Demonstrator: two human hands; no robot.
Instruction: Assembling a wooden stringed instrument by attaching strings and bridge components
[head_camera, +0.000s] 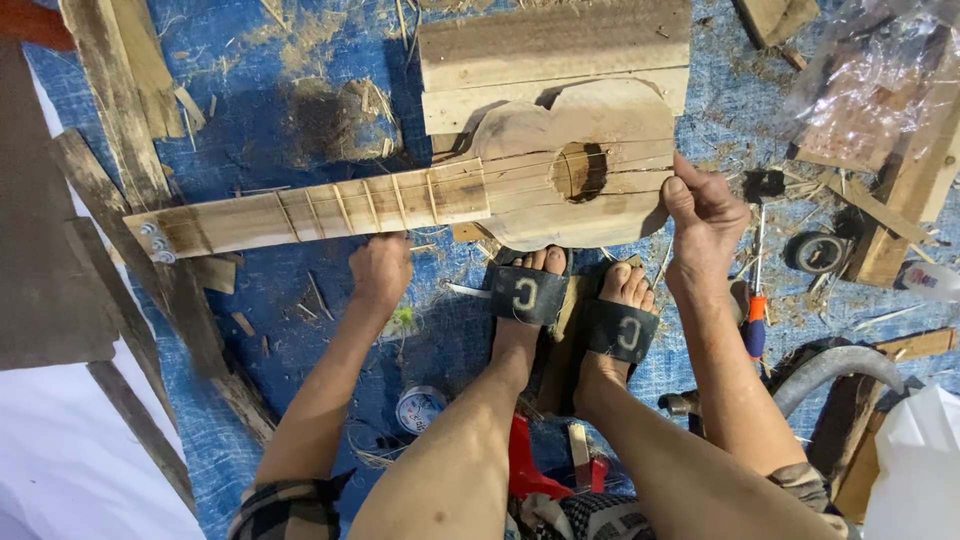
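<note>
Left hand (380, 268) curled under neck of unfinished wooden guitar (560, 170), fingers closed on neck's near edge. Right hand (703, 215) pinched shut at body's right edge — what it pinches too small to tell. Guitar lies across blue tarp (260, 110), headstock left, body right, resting on wooden block (550, 50) at far side. Feet in black sandals (527, 293) just near of body. Screwdriver (757, 300) right of hand.
</note>
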